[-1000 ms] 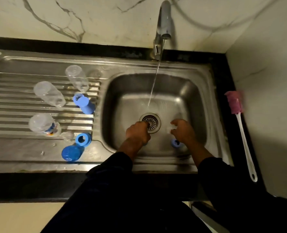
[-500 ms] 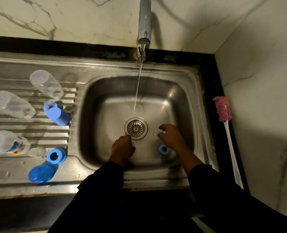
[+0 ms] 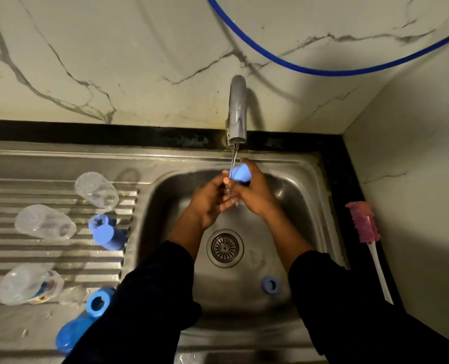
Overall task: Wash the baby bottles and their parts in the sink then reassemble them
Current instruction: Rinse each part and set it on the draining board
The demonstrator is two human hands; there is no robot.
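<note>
A blue hose [image 3: 323, 72] sags across the dim, veined marble wall [image 3: 113, 61] above a black counter [image 3: 86, 132].

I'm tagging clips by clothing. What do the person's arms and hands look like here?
Both arms wear long, dark, loose sleeves, the left sleeve and right sleeve ending partway along the forearm. The left hand and right hand are bare: no gloves, and no rings, watch or bracelet visible.
</note>
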